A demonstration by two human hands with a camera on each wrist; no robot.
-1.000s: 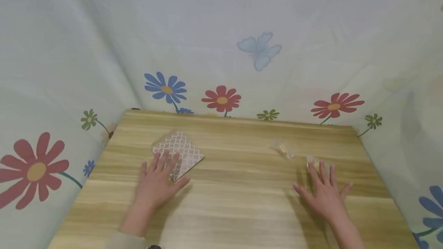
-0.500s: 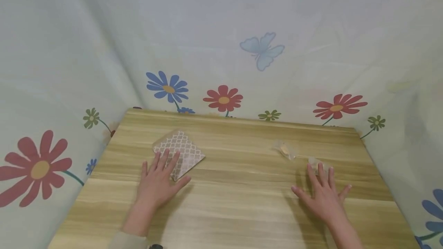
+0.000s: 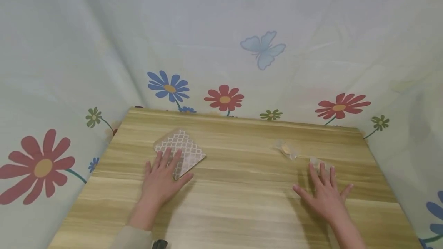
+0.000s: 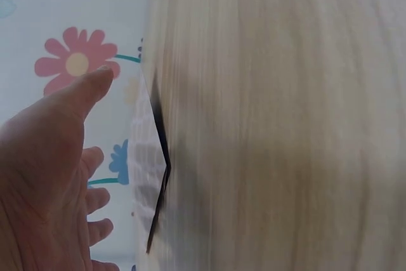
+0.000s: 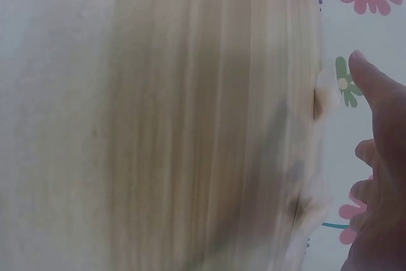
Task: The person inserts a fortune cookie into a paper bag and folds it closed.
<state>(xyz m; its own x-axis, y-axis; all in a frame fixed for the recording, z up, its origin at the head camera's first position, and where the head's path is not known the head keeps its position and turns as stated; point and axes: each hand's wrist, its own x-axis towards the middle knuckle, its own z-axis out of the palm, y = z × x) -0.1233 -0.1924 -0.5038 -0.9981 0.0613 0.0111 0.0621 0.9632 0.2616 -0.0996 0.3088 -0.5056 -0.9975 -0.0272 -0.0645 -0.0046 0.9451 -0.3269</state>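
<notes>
Nothing moved: two hands (image 3: 242,189), two wrapped sweets (image 3: 287,149)

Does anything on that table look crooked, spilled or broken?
Nothing is spilled or broken. The patterned pouch lies askew to the wooden table edge, under the left hand fingertips. Two small clear packets lie loose by the right hand.

Bare hands; beige sleeve (image 3: 133,239) on left forearm, dark band at cuff.
</notes>
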